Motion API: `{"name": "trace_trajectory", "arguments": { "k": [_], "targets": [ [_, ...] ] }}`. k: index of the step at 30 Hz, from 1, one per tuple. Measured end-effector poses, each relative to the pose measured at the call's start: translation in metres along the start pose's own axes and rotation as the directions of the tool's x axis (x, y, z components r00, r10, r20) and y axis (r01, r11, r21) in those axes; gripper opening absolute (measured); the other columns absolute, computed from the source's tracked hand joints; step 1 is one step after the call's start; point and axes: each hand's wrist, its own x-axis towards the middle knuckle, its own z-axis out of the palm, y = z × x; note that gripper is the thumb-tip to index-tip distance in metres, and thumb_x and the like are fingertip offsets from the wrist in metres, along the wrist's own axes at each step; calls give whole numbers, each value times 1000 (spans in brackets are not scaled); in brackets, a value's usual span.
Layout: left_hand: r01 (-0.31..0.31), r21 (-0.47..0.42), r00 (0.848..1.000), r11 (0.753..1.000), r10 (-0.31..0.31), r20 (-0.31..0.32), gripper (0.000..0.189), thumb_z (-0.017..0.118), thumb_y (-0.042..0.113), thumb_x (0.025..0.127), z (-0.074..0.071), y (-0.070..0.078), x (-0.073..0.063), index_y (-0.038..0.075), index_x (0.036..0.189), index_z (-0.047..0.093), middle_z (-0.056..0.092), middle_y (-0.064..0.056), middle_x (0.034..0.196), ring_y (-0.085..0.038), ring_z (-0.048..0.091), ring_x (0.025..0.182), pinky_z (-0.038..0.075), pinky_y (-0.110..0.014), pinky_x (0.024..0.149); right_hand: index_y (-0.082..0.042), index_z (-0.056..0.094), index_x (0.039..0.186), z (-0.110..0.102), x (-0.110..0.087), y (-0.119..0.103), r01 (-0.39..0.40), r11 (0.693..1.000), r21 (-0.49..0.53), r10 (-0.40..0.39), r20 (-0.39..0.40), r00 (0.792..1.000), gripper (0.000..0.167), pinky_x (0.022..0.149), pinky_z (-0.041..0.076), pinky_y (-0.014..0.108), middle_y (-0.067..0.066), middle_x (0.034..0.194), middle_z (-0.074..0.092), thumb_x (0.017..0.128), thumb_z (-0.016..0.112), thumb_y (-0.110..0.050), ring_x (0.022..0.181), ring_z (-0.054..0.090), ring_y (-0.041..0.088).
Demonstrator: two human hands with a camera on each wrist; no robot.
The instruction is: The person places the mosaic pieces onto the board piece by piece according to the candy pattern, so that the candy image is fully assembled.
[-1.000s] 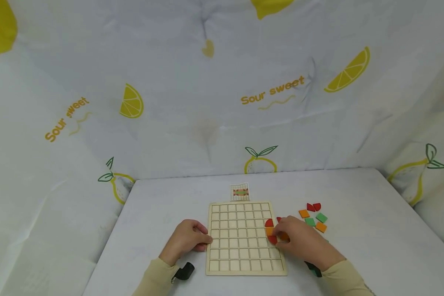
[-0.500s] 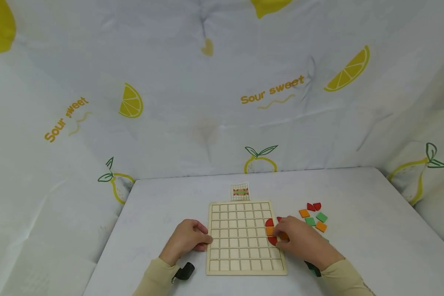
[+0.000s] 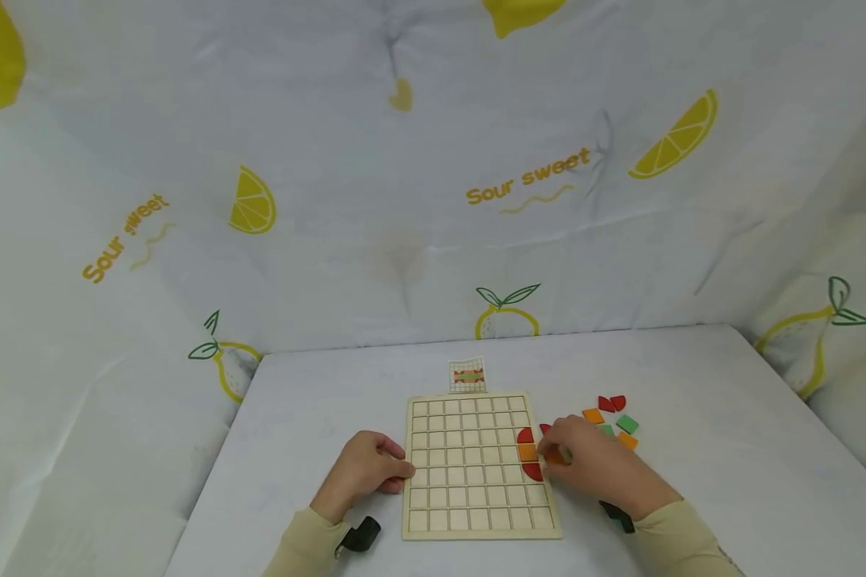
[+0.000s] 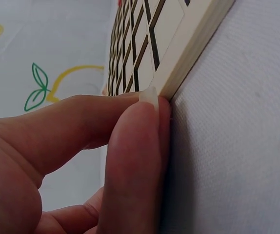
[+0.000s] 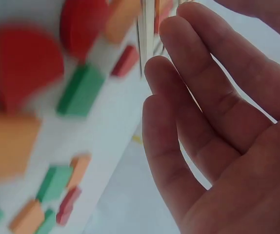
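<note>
A pale wooden grid board [image 3: 469,498] lies flat on the white table. My left hand [image 3: 364,463] pinches its left edge; the left wrist view has thumb and forefinger meeting at the board's rim [image 4: 181,58]. In the grid's rightmost column sit a red rounded tile [image 3: 524,435], an orange square tile [image 3: 527,453] and another red rounded tile [image 3: 532,472], one below the other. Just off the board's right edge is my right hand [image 3: 595,457], its fingers loosely bent and partly covering loose tiles beneath. No tile shows in its grasp in the right wrist view.
Beyond the board lies a small card [image 3: 467,375] with a coloured pattern on a grid. Right of it are loose tiles, among them red ones [image 3: 618,401], a green one [image 3: 627,424] and orange ones [image 3: 593,416]. A lemon-print cloth [image 3: 375,264] hangs behind the table.
My right hand has drawn slightly right, off the tiles in the board's right column, so they show more fully. My left hand keeps its place on the edge.
</note>
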Motion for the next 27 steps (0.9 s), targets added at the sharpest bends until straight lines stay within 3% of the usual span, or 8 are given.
{"name": "trace_trajectory", "arguments": {
  "k": [3,9,15,21,27],
  "targets": [
    [3,6,1000,1000,-3,-3,27,89,12,85,1,0,0,1,104,73,77,-7,80,-11,72,63,63,-27,61,-21,80,104,-16,-2,18,-7,999,38,8,-38,999,15,82,61,33,-10,99,71,92,88,-22,93,63,13],
    [-2,20,1000,1000,1,14,28,89,14,85,-1,-3,3,2,104,72,76,-7,81,-12,73,63,63,-28,61,-11,80,115,-40,-10,56,-69,996,52,76,-137,988,22,96,62,59,2,109,77,95,84,-18,112,68,36],
    [-20,3,999,1000,20,36,30,89,13,84,-5,-3,2,1,105,71,76,-8,82,-13,74,63,64,-28,61,-10,77,124,-50,-16,78,-133,988,73,143,-154,978,28,97,60,63,10,117,77,98,80,-19,114,65,39],
    [-23,-4,999,1000,23,42,31,90,13,84,-5,-5,4,1,105,71,76,-8,83,-12,74,63,64,-28,61,-9,77,123,-44,-11,79,-131,986,103,144,-129,981,26,98,61,60,9,118,77,99,79,-18,114,66,36],
    [-16,-7,999,1000,16,52,31,91,14,84,-5,-4,4,1,105,71,76,-9,83,-12,74,64,64,-28,61,-11,79,119,-30,3,61,-95,989,114,105,-85,991,24,99,62,55,2,114,77,97,82,-21,109,69,28]
  ]
}}
